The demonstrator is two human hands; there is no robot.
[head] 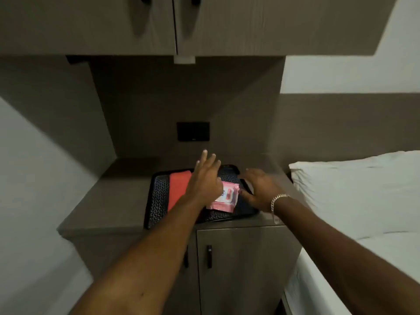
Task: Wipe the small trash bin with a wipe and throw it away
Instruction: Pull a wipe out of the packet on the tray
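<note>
Head camera shows your two hands over the black tray (159, 196) on the counter (109, 201), at the centre of the frame. The pink wipe pack (225, 198) lies flat between them, its long axis leaning slightly rightward. Your left hand (204, 180) hovers spread above its left side; your right hand (261, 189) is released, fingertips touching its right edge. No trash bin is visible.

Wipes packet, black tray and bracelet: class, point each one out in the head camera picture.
wipes packet (225, 197): head view, on its pink front near the label.
black tray (159, 196): head view, on the patterned floor at its left end.
bracelet (277, 199): head view, on the chain across the right wrist.
</note>
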